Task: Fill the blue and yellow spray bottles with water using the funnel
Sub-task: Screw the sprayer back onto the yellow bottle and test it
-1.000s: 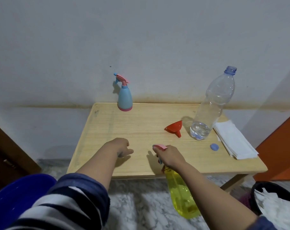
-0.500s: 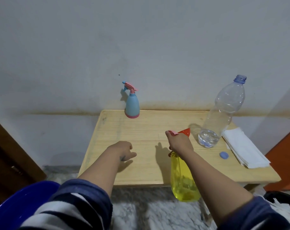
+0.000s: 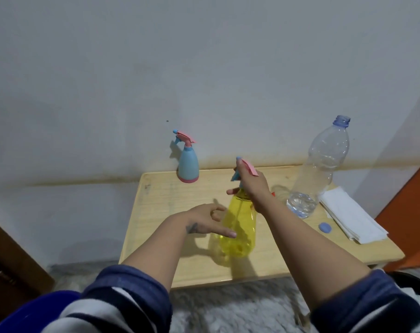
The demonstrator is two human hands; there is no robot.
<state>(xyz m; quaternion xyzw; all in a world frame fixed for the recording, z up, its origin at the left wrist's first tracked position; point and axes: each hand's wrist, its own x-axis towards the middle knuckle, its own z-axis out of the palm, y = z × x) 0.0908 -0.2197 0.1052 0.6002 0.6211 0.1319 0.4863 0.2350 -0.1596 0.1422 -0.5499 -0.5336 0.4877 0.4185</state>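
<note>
Right hand [image 3: 253, 188], at centre frame, grips the neck of the yellow spray bottle [image 3: 240, 227] just under its pink and blue trigger head [image 3: 245, 168], fingers curled round it. Left hand [image 3: 205, 221], just left of the bottle, holds nothing: fingers loosely spread, thumb reaching toward the bottle's side and apparently touching it, though contact cannot be confirmed. Whether the bottle's base rests on the worktop [image 3: 170, 207] or hangs just above it cannot be told.

Trigger head remains fitted, so this bottle is not yet ready to receive water. Only a sliver of the red funnel [image 3: 273, 194] shows behind the right wrist. Right of that stands the clear water bottle [image 3: 317, 169], uncapped, with water only in its bottom part; its blue cap [image 3: 324, 228] lies on the worktop toward lower right, beside a stack of white napkins [image 3: 350, 217]. Blue spray bottle [image 3: 188, 162] stands upright at the worktop's far edge against the wall, head still on.

Risks, as judged: the tall water bottle is nearly empty, light and open, and stands close to the right forearm; a careless elbow while unscrewing the head would likely tip it and spill the little water left. Supply looks short for two bottles. Unscrewing without a firm left-hand hold may let the yellow bottle twist or topple.
</note>
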